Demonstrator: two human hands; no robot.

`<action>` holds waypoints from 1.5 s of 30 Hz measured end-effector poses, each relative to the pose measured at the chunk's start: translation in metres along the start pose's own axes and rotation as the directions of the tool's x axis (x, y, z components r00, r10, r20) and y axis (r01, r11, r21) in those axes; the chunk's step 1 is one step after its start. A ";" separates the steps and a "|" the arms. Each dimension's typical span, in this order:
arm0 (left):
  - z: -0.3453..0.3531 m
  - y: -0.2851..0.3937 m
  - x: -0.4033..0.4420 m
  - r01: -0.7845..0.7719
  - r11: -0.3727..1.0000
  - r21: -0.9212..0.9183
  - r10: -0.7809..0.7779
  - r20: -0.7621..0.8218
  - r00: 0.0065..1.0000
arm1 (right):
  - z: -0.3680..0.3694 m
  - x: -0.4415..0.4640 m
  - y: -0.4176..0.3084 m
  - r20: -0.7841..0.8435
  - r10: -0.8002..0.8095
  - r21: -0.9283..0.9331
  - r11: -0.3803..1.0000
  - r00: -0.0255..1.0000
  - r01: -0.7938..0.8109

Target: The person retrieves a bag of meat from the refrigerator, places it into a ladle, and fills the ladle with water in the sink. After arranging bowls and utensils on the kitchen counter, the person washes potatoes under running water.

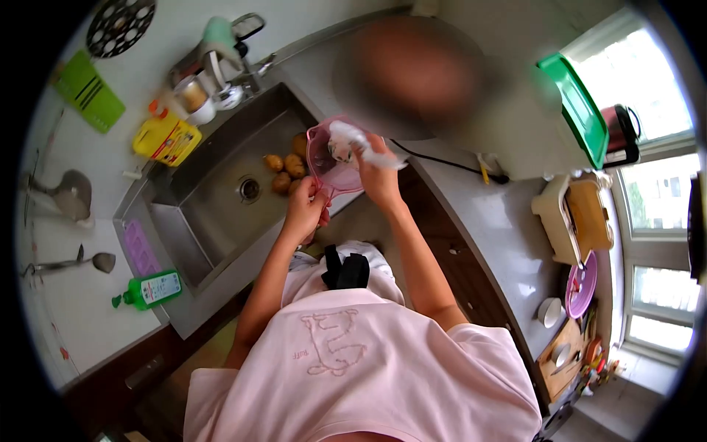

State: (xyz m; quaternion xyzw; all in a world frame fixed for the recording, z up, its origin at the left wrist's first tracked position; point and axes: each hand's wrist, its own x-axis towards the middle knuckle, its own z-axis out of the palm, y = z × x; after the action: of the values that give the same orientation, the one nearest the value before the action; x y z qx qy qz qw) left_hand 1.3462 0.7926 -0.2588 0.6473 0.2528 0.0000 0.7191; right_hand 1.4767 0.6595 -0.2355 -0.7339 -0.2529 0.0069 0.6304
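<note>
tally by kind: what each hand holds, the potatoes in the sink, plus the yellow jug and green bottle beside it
Pink container, in the left hand: 1
White item, blurred, in the right hand: 1
Potatoes, partly hidden: at least 5
Yellow jug: 1
Green bottle: 1
Total: at least 9

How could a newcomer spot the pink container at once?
Start at the metal sink. Just right of its brown potatoes, the left hand holds the pink container at the sink's edge. Its pink walls and open top set it apart from the potatoes.
</note>
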 end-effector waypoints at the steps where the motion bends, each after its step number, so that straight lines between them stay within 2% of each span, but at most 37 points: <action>1: -0.012 -0.001 -0.003 -0.007 0.999 -0.031 0.006 -0.017 1.000 | 0.015 -0.001 -0.004 0.071 -0.081 -0.076 0.993 0.994 0.086; 3: -0.032 -0.003 -0.008 -0.015 0.996 -0.091 0.011 -0.044 0.999 | 0.042 -0.008 -0.009 0.294 -0.253 -0.237 0.915 0.922 0.327; 4: -0.044 -0.020 -0.002 -0.125 0.990 -0.062 0.120 -0.087 0.989 | 0.053 -0.012 -0.011 0.407 -0.315 -0.291 0.845 0.858 0.448; 6: -0.068 -0.068 0.015 -0.327 0.945 0.014 0.325 -0.156 0.933 | 0.068 -0.027 -0.027 0.435 -0.242 -0.334 0.851 0.867 0.405; 7: -0.071 -0.023 -0.012 -0.012 0.982 -0.190 -0.006 -0.098 0.995 | 0.073 -0.033 -0.037 0.444 -0.204 -0.360 0.851 0.872 0.383; 10: -0.084 -0.043 -0.003 -0.122 0.924 -0.362 0.011 -0.294 0.956 | 0.084 -0.044 -0.036 0.508 -0.135 -0.354 0.868 0.851 0.349; 11: -0.088 -0.047 -0.003 -0.120 0.898 -0.424 0.000 -0.272 0.962 | 0.087 -0.044 -0.028 0.556 -0.116 -0.337 0.873 0.823 0.351; 12: -0.085 -0.039 -0.004 -0.134 0.897 -0.420 0.001 -0.302 0.953 | 0.087 -0.043 -0.024 0.604 -0.099 -0.319 0.879 0.791 0.354; 14: -0.076 -0.027 -0.002 -0.166 0.898 -0.408 0.006 -0.365 0.931 | 0.086 -0.036 -0.017 0.641 -0.157 -0.251 0.882 0.751 0.399; 16: -0.076 -0.038 0.006 -0.143 0.923 -0.358 0.004 -0.363 0.932 | 0.088 -0.027 -0.009 0.671 -0.229 -0.155 0.887 0.706 0.435; 20: -0.064 -0.042 0.022 -0.213 0.921 -0.326 0.055 -0.431 0.901 | 0.089 -0.008 -0.003 0.721 -0.198 0.035 0.967 0.664 0.250; 21: -0.066 -0.035 0.021 -0.148 0.907 -0.394 -0.011 -0.374 0.928 | 0.089 -0.001 -0.001 0.726 -0.187 0.074 0.978 0.662 0.195; 22: -0.063 -0.029 0.023 -0.164 0.919 -0.359 -0.007 -0.431 0.902 | 0.088 0.005 0.000 0.734 -0.175 0.113 0.984 0.656 0.136; 24: -0.055 -0.018 0.028 -0.191 0.940 -0.282 0.006 -0.546 0.838 | 0.092 0.016 0.008 0.705 -0.104 0.201 0.978 0.701 -0.056; 26: -0.059 -0.022 0.032 -0.194 0.941 -0.279 -0.001 -0.572 0.820 | 0.102 0.028 0.025 0.705 -0.010 0.294 0.914 0.709 -0.280; 27: -0.062 -0.025 0.036 -0.197 0.940 -0.278 -0.001 -0.582 0.813 | 0.101 0.046 0.020 0.724 -0.001 0.214 0.951 0.690 -0.223; 28: -0.065 -0.028 0.039 -0.174 0.933 -0.316 -0.049 -0.589 0.807 | 0.105 0.067 0.027 0.727 -0.022 0.095 0.993 0.686 -0.069; 30: -0.070 -0.031 0.042 -0.176 0.936 -0.306 -0.064 -0.637 0.768 | 0.121 0.105 0.047 0.577 -0.114 0.054 0.993 0.809 0.102; 32: -0.076 -0.030 0.048 -0.169 0.956 -0.241 -0.045 -0.688 0.725 | 0.140 0.155 0.056 0.459 -0.268 -0.025 0.949 0.847 0.314; 34: -0.082 -0.030 0.050 -0.156 0.962 -0.226 -0.053 -0.710 0.703 | 0.175 0.198 0.097 0.424 -0.395 -0.129 0.865 0.815 0.486; 36: -0.083 -0.023 0.053 -0.146 0.970 -0.192 -0.037 -0.717 0.696 | 0.204 0.234 0.119 0.548 -0.322 -0.359 0.744 0.772 0.564; 38: -0.084 -0.019 0.055 -0.141 0.976 -0.169 -0.027 -0.729 0.684 | 0.224 0.263 0.136 0.656 -0.257 -0.521 0.526 0.709 0.672; 39: -0.084 -0.016 0.056 -0.132 0.975 -0.177 -0.041 -0.733 0.679 | 0.230 0.272 0.143 0.703 -0.215 -0.571 0.397 0.677 0.719; 42: -0.085 -0.012 0.060 -0.114 0.973 -0.203 -0.075 -0.739 0.669 | 0.236 0.292 0.156 0.725 -0.165 -0.665 0.079 0.668 0.742; 45: -0.086 -0.015 0.061 -0.116 0.966 -0.232 -0.096 -0.737 0.669 | 0.234 0.307 0.172 0.723 -0.174 -0.656 0.128 0.668 0.743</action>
State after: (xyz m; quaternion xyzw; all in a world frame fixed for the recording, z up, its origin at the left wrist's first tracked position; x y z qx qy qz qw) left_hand 1.3632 0.8906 -0.2976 0.4927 0.5173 0.3002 0.6320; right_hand 1.7297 0.9782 -0.3490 -0.7998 -0.5766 -0.1629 -0.0359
